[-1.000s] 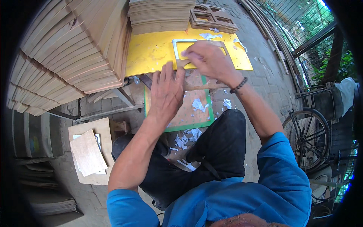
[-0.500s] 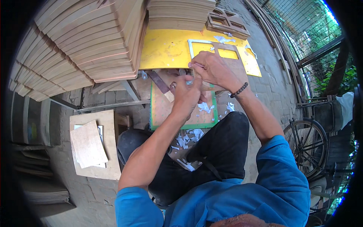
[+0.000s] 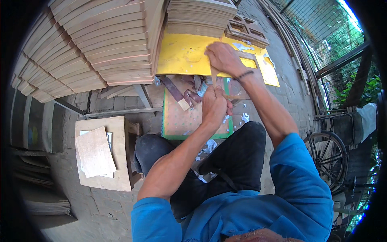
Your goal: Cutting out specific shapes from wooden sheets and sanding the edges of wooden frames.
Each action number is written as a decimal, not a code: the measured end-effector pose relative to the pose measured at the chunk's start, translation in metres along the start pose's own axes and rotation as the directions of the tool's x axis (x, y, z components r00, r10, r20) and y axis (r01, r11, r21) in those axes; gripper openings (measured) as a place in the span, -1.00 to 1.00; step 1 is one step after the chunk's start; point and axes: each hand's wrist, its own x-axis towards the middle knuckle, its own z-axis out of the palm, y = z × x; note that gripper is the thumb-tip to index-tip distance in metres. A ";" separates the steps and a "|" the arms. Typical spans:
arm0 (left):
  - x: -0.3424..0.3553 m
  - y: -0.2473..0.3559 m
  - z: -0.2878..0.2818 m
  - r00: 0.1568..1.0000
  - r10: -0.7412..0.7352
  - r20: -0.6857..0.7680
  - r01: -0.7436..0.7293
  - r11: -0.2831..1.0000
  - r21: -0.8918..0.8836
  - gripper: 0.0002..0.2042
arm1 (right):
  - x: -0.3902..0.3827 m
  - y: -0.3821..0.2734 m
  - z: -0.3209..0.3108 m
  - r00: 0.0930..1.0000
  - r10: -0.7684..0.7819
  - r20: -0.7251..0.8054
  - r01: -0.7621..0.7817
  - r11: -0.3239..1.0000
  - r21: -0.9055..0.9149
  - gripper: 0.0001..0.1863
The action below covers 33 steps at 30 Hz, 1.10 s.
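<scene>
Hand spacing: changed. Half a second ago I had both hands meeting at the near edge of the yellow board (image 3: 183,54); they are now parted. The right hand (image 3: 224,58) has moved farther out over the board, while the left hand (image 3: 214,105) sits below the near edge, toward the knees.

Exposed part: a pale strip (image 3: 214,75) now shows between the hands. I cannot tell whether it belongs to the wooden frame (image 3: 254,74) or is separate.

Left hand: fingers curled, thumb and forefinger closed on the near end of the strip. Right hand: fingers bent and slightly blurred; I cannot tell from my station whether they pinch anything.

Frame location: on the right part of the board, partly hidden by the right hand and forearm, with one opening visible beside the wrist. White scraps (image 3: 243,46) lie just beyond it.

Assessment: I judge the work to be in mid-action, since both hands remain at the frame. The wider spacing appears to set the left hand as the anchor and the right as the moving side
</scene>
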 end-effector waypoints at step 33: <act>-0.017 -0.016 0.021 1.000 0.028 -0.005 -0.028 0.993 0.113 -0.68 | -0.016 -0.022 -0.005 0.974 0.030 -0.225 -0.012 0.997 0.081 -0.83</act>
